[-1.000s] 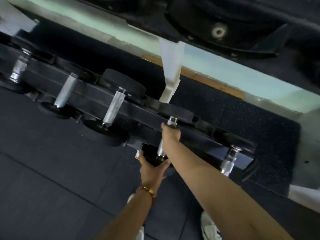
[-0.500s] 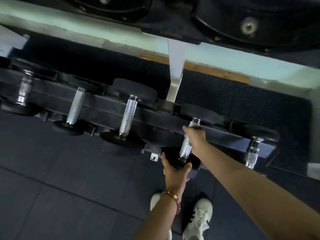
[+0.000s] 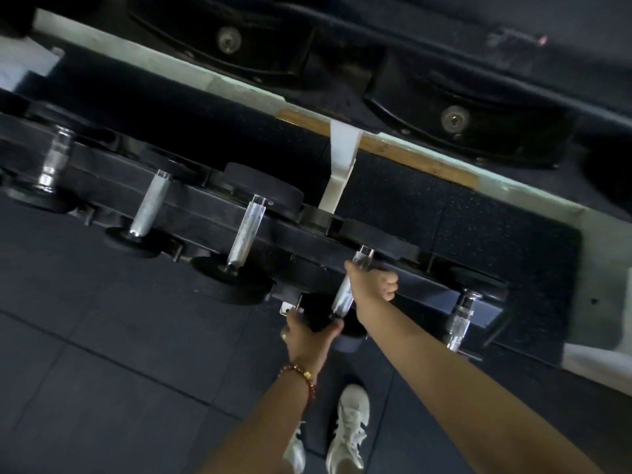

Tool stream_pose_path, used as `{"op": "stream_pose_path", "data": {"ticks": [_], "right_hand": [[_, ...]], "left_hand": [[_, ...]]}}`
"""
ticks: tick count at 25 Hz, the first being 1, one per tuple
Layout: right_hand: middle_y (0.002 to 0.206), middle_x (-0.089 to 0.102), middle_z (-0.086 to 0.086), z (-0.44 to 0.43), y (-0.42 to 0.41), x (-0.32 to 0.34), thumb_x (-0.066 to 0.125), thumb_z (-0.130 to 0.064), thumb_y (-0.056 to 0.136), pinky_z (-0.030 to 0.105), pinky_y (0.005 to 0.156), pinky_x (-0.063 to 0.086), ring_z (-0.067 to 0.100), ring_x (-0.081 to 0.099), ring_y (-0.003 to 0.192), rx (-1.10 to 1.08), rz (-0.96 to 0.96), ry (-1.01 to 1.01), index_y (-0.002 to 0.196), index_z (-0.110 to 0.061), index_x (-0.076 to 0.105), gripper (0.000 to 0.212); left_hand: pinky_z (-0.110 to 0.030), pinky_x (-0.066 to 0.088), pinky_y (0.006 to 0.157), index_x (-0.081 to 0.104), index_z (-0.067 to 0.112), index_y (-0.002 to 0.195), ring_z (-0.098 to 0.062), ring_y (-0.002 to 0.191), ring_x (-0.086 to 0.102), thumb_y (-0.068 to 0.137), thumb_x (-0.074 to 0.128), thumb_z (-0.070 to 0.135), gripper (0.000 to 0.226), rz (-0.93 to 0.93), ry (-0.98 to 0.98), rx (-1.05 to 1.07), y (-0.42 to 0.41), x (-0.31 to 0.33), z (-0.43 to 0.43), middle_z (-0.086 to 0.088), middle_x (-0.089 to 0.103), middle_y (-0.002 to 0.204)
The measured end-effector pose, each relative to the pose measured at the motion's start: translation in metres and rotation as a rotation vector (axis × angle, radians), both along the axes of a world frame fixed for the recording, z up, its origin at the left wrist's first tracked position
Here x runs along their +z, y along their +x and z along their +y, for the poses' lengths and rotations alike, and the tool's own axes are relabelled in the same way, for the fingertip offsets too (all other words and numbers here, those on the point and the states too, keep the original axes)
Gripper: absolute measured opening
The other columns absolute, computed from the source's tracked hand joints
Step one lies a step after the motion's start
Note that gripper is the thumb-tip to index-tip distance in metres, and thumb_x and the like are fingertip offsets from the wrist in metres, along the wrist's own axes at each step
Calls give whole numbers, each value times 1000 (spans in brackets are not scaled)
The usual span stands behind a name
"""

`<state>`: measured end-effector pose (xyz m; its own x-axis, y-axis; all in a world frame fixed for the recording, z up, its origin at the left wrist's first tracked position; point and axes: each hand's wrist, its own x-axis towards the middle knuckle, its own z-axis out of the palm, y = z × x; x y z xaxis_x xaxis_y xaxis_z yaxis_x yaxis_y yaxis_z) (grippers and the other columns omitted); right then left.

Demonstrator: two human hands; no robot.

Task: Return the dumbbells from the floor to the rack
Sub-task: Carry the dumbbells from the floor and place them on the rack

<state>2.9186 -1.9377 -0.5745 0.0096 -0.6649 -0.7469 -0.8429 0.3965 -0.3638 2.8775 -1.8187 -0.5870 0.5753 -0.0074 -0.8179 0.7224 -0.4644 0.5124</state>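
We see the dumbbell (image 3: pixel 345 292) lying across the black rack (image 3: pixel 191 206), its long axis running from the near head at the rack's front edge up and away to the far head behind the rail, tilted a little to the right. The handle is a bright, smooth metal bar; the heads are round, matte black discs. Our right hand (image 3: pixel 371 282) is wrapped around the upper part of the handle, fingers curled shut on it. Our left hand (image 3: pixel 307 331) cups the near head from below and in front, thumb and fingers spread against the dark rubber — pressed to it rather than closed round it.

Four more dumbbells rest on the same rack, all pointing the same way: one just right (image 3: pixel 461 316), with a glassy shine, and three to the left (image 3: pixel 244 234), whose handles look duller and knurled. The floor (image 3: pixel 85 336) is dark rubber tiling with faint seams — speckled behind the rack. White shoes (image 3: pixel 349 429) stand below.
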Motion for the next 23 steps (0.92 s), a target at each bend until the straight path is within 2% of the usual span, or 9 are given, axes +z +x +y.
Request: {"op": "stream_pose_path", "data": {"ticks": [3,5,7,9,11,13,16,20,23], "right_hand": [[132,33,10,23,-8,23,60,-24,85,34,101,29,26,33,122,119,-135,-149,122,-10,34,47],[120,38,4,40,-2,36,57,-16,85,31,98,35,22,39,114,242,-347,-171,112,-16,37,34],[109,44,4,56,16,37,56,-12,86,20,79,43,16,48,97,293,-443,-97,109,-15,40,28],[114,48,8,80,50,34,57,-16,89,17,71,40,14,51,91,330,-431,46,121,-8,43,35],[136,43,12,102,91,22,59,-31,91,25,89,39,22,50,115,316,-379,178,137,-5,34,58],[147,35,13,118,132,10,53,-37,94,33,102,34,29,41,131,249,-355,233,144,0,22,70],[141,42,18,142,164,-10,43,-28,99,38,97,39,35,48,123,139,-303,89,139,-2,20,53],[129,47,24,162,162,-22,39,-20,100,40,82,46,38,54,108,187,-294,-171,128,-2,27,35],[129,45,22,168,170,-23,38,-18,100,48,86,51,36,56,105,179,-291,-217,130,-3,25,37]], "left_hand": [[-39,27,105,34,0,136,-41,124,34,65,83,18,88,-266,311,124,22,38,13,-27,31,137],[-44,31,101,37,-3,133,-44,122,35,59,85,11,90,-421,441,237,42,54,38,-28,31,137],[-48,33,101,32,-3,136,-45,125,33,56,88,12,99,-406,475,283,65,48,69,-28,25,141],[-45,29,107,23,1,142,-44,130,28,60,87,16,106,-276,369,215,90,38,103,-26,15,146],[-45,37,107,15,15,147,-37,131,30,67,84,24,106,-107,157,107,112,34,124,-17,10,149],[-51,52,89,11,31,146,-27,117,47,77,76,26,95,52,-121,171,132,36,129,-6,23,145],[-44,59,67,12,39,142,-22,97,58,88,64,17,79,188,-317,205,157,33,128,-2,43,130],[-48,58,75,9,41,143,-25,100,62,86,64,13,84,244,-341,161,166,26,134,-4,50,128],[-45,59,73,4,41,146,-25,103,60,87,63,13,88,272,-369,143,176,25,142,-2,47,131]]}}
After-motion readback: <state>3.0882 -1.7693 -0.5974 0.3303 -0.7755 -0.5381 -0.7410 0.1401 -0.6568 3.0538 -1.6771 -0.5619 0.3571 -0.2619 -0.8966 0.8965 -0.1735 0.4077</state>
